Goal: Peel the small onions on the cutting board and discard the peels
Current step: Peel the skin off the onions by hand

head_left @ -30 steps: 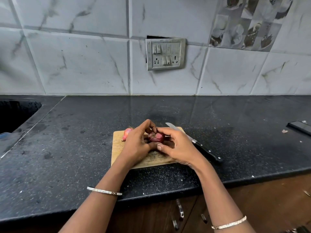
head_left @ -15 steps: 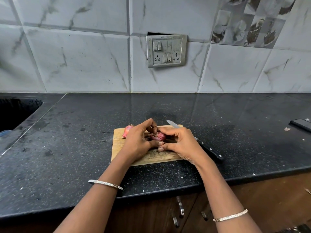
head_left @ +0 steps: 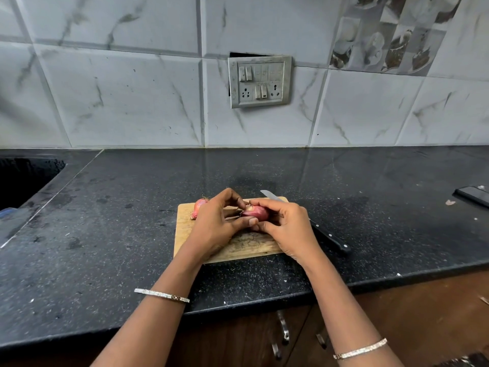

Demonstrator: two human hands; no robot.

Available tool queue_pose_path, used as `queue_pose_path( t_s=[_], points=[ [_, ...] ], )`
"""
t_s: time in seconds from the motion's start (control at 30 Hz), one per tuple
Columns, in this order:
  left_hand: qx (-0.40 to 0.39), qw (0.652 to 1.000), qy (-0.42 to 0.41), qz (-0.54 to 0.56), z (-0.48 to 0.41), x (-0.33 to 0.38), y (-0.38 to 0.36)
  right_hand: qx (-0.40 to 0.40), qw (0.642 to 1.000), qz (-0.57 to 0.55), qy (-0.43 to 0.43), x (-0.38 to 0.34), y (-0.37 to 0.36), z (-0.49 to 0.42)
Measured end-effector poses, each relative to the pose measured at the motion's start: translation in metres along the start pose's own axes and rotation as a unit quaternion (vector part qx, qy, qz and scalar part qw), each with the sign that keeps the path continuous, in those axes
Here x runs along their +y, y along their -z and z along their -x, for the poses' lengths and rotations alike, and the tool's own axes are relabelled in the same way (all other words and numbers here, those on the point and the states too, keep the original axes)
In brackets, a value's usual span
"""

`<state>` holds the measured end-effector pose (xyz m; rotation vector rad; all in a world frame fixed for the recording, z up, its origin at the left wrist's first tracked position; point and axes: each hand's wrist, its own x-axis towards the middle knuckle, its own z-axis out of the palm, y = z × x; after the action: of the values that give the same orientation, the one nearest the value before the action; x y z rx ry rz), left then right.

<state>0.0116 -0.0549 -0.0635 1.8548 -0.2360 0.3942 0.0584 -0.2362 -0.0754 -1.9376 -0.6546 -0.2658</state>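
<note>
**Both hands meeting over the cutting board (head_left: 246, 249), one small red onion (head_left: 256, 213) pinched between them.** The left hand (head_left: 214, 226) curls thumb and fingertips at the onion's pale end. The right hand (head_left: 288, 229) wraps its fingers round the other end and hides much of it. A strip of peel may be lifting at the left fingertips, but this is hard to make out.

Just beyond the left knuckles a second onion (head_left: 198, 207) lies on the board, partly covered by that hand. Right of the grip lies a knife (head_left: 330, 237): its blade tip shows past the right fingers, its black handle rests on the counter, and its middle is hidden by the hand. Far right of the grip, a dark flat object (head_left: 473, 195) is cut off by the frame edge.

The board rests on a speckled black countertop (head_left: 119, 234). A sink (head_left: 23, 178) opens far left of the grip, and a switch plate (head_left: 260, 82) sits on the marbled wall tiles behind.

Count: two onions, one knife, one board, two bangles (head_left: 162, 295), one on each wrist.
</note>
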Motion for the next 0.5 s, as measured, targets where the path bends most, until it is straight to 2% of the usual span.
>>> queue_pose_path(
  t_s=[0.13, 0.37, 0.5],
  points=[
    [0.031, 0.999, -0.012, -0.016, 0.001, 0.003, 0.0, 0.038, 0.999, -0.026, 0.002, 0.0, 0.0, 0.001],
    [0.093, 0.991, -0.018, -0.09, 0.0, 0.002, 0.001, 0.049, 0.998, -0.022, 0.034, -0.008, 0.003, 0.004],
    [0.062, 0.981, -0.049, -0.176, -0.001, 0.001, 0.0, 0.066, 0.997, -0.032, 0.012, -0.012, 0.003, 0.005]
  ],
)
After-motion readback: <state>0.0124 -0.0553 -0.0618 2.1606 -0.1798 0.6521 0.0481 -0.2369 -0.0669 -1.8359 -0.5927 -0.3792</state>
